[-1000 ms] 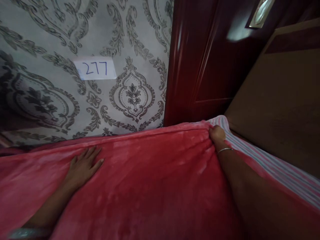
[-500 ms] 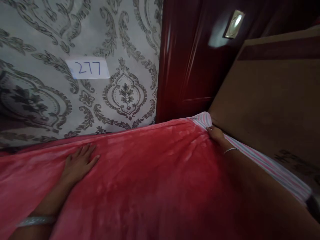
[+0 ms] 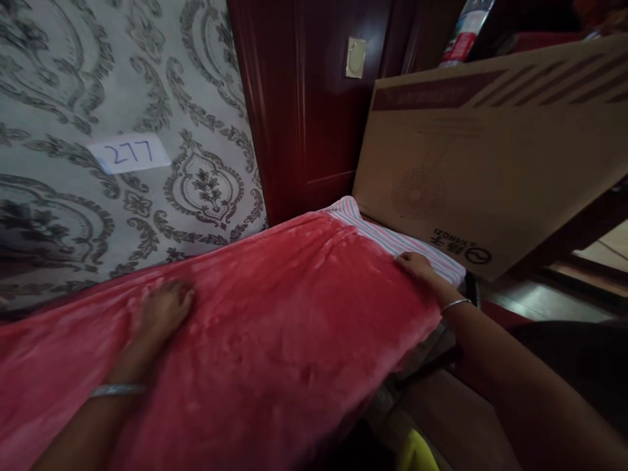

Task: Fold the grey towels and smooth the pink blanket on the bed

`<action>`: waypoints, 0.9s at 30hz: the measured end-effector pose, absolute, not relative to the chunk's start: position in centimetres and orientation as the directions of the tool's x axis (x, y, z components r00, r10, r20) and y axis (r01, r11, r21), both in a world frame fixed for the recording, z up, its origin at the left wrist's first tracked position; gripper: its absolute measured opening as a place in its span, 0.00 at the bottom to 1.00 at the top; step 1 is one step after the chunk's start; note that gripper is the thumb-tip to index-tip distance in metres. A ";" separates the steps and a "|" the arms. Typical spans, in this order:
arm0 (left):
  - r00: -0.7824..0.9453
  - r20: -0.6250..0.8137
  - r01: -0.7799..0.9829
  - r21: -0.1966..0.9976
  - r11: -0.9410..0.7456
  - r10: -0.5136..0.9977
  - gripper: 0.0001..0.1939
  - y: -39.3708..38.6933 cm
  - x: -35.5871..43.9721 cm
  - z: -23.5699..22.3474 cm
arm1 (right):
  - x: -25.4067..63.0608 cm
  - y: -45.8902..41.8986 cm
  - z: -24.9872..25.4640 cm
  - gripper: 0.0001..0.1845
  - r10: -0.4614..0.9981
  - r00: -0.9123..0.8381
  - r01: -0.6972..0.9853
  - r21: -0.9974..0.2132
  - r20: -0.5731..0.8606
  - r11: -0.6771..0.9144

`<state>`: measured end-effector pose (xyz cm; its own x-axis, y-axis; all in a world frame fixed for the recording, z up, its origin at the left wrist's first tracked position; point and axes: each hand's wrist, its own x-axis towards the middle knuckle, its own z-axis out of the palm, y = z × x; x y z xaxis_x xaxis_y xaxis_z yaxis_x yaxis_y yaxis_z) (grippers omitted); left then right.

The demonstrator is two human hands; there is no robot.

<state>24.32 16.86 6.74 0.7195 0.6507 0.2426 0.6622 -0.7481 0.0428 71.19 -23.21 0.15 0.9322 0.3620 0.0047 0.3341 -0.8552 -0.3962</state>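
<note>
A plush red blanket (image 3: pixel 275 314) is spread over a bed along the wall. My left hand (image 3: pixel 168 306) is on its left part, slightly blurred, fingers curled into the cloth, which bunches beside them. Further right, my right hand (image 3: pixel 416 267) pinches the blanket's edge where it meets a striped pink, white and grey sheet (image 3: pixel 387 237). Small folds run through the blanket near the sheet's far corner.
A large cardboard box (image 3: pixel 441 163) stands beyond the bed's end, with a plastic bottle (image 3: pixel 464 36) behind its top edge. Dark red wood panelling (image 3: pixel 324 131) adjoins the patterned wall, which bears a paper label (image 3: pixel 130 154). Something yellow (image 3: pixel 417 451) shows at the bottom.
The view has turned to the right. My right hand has moved along the blanket's edge, away from the far corner towards me. My left hand's spread fingers have curled into the blanket.
</note>
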 end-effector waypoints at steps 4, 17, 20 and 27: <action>0.840 0.229 0.457 0.190 -0.869 0.492 0.25 9.7 25.9 5.4 | 69.8 -23.7 0.5 0.17 0.364 0.928 0.366 -0.376 0.080 -0.851; 0.992 0.110 0.047 0.086 -0.995 0.056 0.15 -9.7 23.4 -0.8 | 70.9 -28.6 0.7 0.19 0.250 0.949 0.312 -0.473 0.191 -0.824; 0.992 0.114 0.056 0.020 -0.998 0.058 0.14 -9.8 23.5 -1.4 | 70.9 -29.4 0.3 0.20 0.270 0.948 0.318 -0.485 0.168 -0.815; 0.962 0.259 0.077 0.064 -0.995 0.091 0.11 -9.4 24.3 -4.0 | 70.8 -32.1 -1.3 0.14 0.272 0.957 0.287 -0.464 0.101 -0.838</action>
<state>24.33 -9.43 -4.03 0.9616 0.0910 0.2591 0.0770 -0.9950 0.0637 70.82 -32.13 -1.27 0.9570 0.2721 0.1011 0.2872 -0.8378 -0.4643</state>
